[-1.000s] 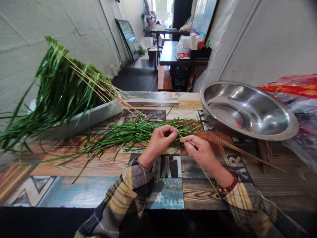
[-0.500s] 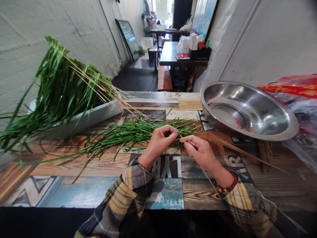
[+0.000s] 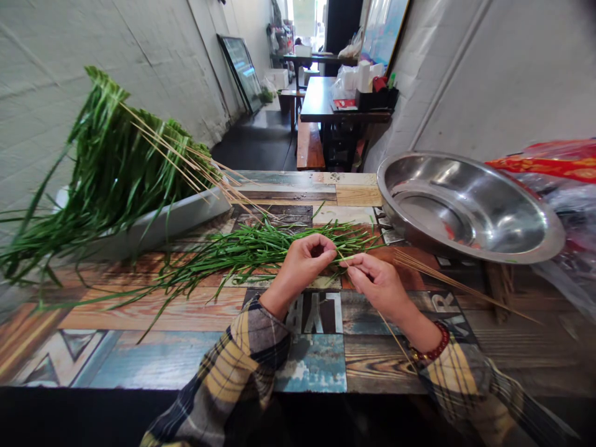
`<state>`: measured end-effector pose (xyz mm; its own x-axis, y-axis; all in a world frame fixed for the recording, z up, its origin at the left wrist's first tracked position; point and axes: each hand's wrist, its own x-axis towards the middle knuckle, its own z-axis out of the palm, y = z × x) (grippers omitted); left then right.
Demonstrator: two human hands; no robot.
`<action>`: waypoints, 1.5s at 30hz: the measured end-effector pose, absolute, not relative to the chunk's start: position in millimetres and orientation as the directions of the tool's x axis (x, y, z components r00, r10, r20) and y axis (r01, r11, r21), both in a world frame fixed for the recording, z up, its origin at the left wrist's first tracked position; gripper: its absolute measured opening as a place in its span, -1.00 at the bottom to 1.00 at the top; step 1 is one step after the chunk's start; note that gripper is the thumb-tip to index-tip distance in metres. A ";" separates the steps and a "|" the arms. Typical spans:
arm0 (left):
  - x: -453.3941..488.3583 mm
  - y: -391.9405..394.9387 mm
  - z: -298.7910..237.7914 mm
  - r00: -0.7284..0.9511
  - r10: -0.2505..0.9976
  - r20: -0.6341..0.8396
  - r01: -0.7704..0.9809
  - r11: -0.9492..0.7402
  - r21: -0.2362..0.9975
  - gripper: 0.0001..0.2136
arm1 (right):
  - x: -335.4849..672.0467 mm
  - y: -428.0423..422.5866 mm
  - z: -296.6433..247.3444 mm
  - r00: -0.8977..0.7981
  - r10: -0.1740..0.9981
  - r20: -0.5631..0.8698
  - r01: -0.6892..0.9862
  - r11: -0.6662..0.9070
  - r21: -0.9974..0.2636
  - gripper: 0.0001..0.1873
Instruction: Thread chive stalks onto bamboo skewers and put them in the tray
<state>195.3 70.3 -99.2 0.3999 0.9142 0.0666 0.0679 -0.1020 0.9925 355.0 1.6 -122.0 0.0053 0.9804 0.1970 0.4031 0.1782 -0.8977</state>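
Note:
My right hand (image 3: 382,285) is closed in a pinch around a thin bamboo skewer (image 3: 395,338), whose long end slants down toward my wrist. Just left of it, my left hand (image 3: 305,264) pinches thumb against forefinger at the skewer's upper end; what lies between those fingertips is too small to make out. Behind both hands, long green garlic chives (image 3: 246,245) lie in a loose heap on the table. Several spare skewers (image 3: 431,271) rest to the right of my right hand.
A white tray (image 3: 162,225) at left holds a thick row of skewered chives (image 3: 125,146), bare skewer ends jutting rightward. At right sits a steel basin (image 3: 507,217), with plastic packaging (image 3: 572,205) beyond it. The patchwork table (image 3: 307,366) ends near my forearms.
Both hands hold nearly the same pose, close together at the skewer's end. The whole view has shifted very slightly.

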 end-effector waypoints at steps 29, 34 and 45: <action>194.9 69.4 -98.6 0.420 0.908 -0.009 -0.068 0.042 0.997 -0.84 | 355.1 1.3 -119.2 -0.007 0.975 0.220 0.404 0.204 -0.892 -0.80; 194.7 69.9 -100.2 0.428 0.904 -0.010 -0.077 0.048 0.996 -0.84 | 355.1 1.0 -118.9 -0.010 0.974 0.228 0.402 0.213 -0.891 -0.79; 194.1 69.9 -100.9 0.429 0.903 -0.018 -0.104 0.070 0.992 -0.83 | 355.5 0.9 -119.4 -0.009 0.974 0.228 0.408 0.212 -0.888 -0.77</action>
<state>194.1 69.9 -100.9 0.4286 0.9033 -0.0183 -0.1045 0.0697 0.9921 355.5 0.9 -119.4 -0.0090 0.9736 0.2280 0.4081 0.2117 -0.8880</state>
